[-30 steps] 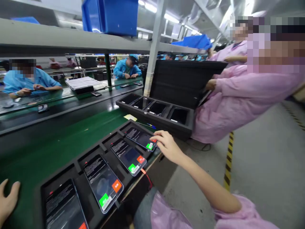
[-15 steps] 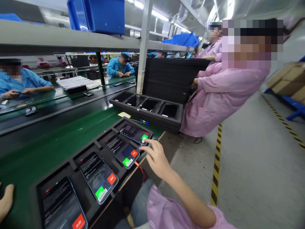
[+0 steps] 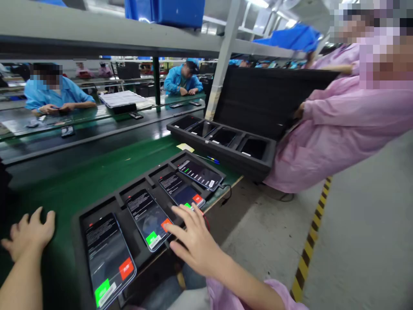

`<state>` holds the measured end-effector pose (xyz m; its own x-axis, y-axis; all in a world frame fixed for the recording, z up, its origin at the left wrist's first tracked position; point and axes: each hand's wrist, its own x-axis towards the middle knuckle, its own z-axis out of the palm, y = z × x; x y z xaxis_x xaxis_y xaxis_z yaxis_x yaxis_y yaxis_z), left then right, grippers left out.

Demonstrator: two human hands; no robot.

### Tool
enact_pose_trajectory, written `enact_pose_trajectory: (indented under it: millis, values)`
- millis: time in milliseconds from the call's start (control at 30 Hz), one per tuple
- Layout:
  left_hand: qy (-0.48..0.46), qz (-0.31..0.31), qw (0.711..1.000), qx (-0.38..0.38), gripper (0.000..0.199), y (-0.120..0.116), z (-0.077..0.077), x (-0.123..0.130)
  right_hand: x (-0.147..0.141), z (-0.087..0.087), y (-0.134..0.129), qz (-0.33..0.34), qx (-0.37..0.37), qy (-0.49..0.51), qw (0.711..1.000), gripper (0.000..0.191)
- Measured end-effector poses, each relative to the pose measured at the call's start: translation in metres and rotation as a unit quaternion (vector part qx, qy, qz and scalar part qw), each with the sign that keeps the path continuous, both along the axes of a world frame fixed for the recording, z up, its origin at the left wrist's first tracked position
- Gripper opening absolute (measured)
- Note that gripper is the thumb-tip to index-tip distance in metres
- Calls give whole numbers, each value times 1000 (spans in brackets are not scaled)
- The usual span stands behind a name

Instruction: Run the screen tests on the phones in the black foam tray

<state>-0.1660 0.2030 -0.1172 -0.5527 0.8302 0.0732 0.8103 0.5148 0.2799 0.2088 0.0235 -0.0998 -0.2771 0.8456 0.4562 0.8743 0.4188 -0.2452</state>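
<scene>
A black foam tray on the green bench holds several smartphones in separate slots. My right hand hovers with fingers spread over the near ends of the two middle phones. Its fingertips lie by the red button of one middle phone and over the green button of the other; whether they touch is unclear. The nearest phone shows text with green and red buttons. On the farthest phone is a list, and a dark cable runs from its end. My left hand, empty and open, is left of the tray.
A second black foam tray with dark-screened phones stands beyond, its black lid raised behind it. A pen and yellow paper lie between the trays. A co-worker's pink sleeve is at right. Overhead runs a shelf.
My right hand has moved from the farthest phone back to the middle phones. That far phone's screen changed from coloured buttons to a list. More of my left hand shows as the view shifted.
</scene>
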Motion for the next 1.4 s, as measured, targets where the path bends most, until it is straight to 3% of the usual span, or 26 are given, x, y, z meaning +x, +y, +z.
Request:
enact_pose_trajectory:
  millis: [100, 267, 467, 533, 733, 933, 1067, 1400]
  values:
    - [-2, 0, 1000, -6, 79, 1, 4, 0, -20, -1, -1, 57, -5, -24, 998, 31]
    - [-4, -16, 1000, -5, 72, 2, 2, -5, -43, 1, 3, 37, 19, 22, 999, 27]
    - [-6, -19, 1000, 6, 61, 1, 0, -5, -86, 10, -3, 210, 9, -29, 977, 34]
    - [-2, -18, 1000, 14, 59, 1, -2, -6, -96, 10, -3, 232, 9, -44, 972, 35]
    - [3, -12, 999, 29, 54, 2, -8, -10, -100, 9, 9, 240, -23, -37, 970, 30]
    - [-2, -11, 999, 34, 52, 2, -9, -10, -101, 25, 40, 159, -69, -40, 984, 30]
    - [-3, -14, 999, 34, 52, 0, -9, -10, -110, 32, 52, 152, -116, -72, 979, 31]
    - [-8, -14, 999, 37, 53, 1, -11, -11, -128, 30, 64, 135, -127, -100, 978, 31]
